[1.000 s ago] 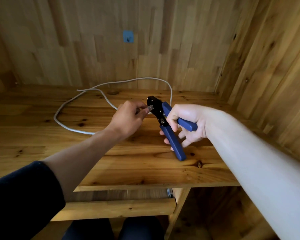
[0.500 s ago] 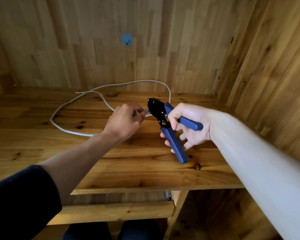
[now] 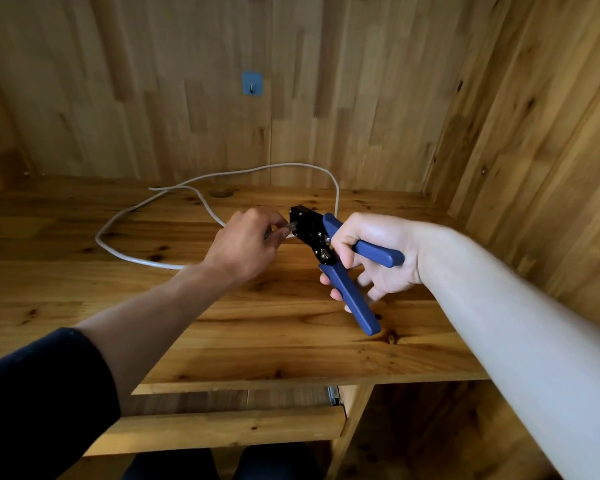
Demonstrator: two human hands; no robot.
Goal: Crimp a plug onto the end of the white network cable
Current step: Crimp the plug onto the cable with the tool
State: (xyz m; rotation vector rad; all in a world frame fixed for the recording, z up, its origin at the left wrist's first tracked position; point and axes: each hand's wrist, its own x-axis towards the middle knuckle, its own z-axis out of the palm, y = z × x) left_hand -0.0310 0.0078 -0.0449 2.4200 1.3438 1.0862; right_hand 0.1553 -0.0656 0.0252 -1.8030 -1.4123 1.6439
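A white network cable (image 3: pixel 125 220) loops over the wooden desk (image 3: pixel 222 341) and runs up to my hands. My left hand (image 3: pixel 246 244) pinches the cable end with a clear plug (image 3: pixel 291 226) on it. The plug's tip sits at the side of the black head of a crimping tool (image 3: pixel 309 230) with blue handles. My right hand (image 3: pixel 374 258) grips that tool, one handle in the palm, the fingers curled round the lower handle (image 3: pixel 350 296). The handles stand spread apart. How deep the plug sits in the head I cannot see.
Wooden walls close the desk at the back and on the right. A small blue hook plate (image 3: pixel 252 83) is stuck on the back wall. Below the desk's front edge a pull-out shelf (image 3: pixel 222 427) shows, with my knees under it.
Both hands have stayed together and the plug has moved up against the tool's head. The handles remain spread. My head has shifted slightly.
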